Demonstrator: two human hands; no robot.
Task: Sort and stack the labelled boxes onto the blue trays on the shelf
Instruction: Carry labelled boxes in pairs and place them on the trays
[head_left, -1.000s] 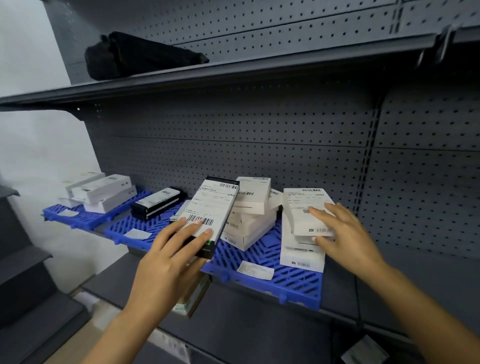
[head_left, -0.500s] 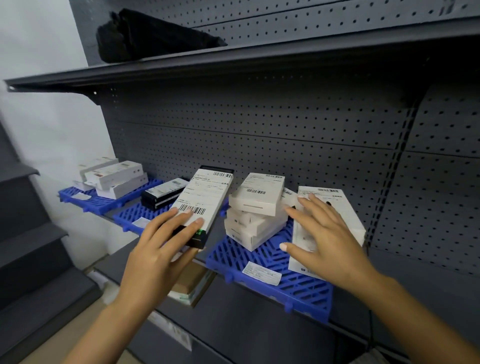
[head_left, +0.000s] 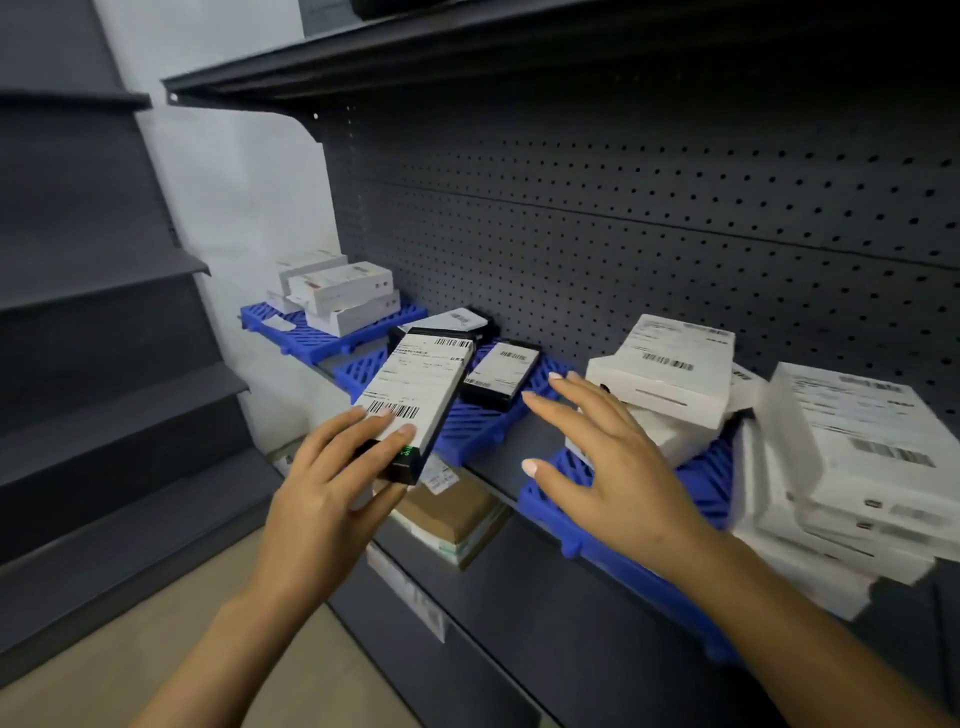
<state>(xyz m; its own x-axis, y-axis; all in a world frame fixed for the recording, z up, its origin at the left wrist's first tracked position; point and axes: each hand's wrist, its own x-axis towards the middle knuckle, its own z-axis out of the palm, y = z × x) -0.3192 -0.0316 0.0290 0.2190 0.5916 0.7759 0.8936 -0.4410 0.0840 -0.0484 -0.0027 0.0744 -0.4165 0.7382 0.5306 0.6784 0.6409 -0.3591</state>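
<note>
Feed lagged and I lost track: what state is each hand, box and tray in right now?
Left hand: holding black labelled box, tilted, off the tray.
Right hand: open, empty.
Middle tray: one black box lying flat.
Right-side white stack: skewed, untidy.

Three trays (head_left: 467, 436) along the shelf (head_left: 519, 478) — box stacks (head_left: 670, 384) on each, pegboard (head_left: 623, 234) behind
</note>
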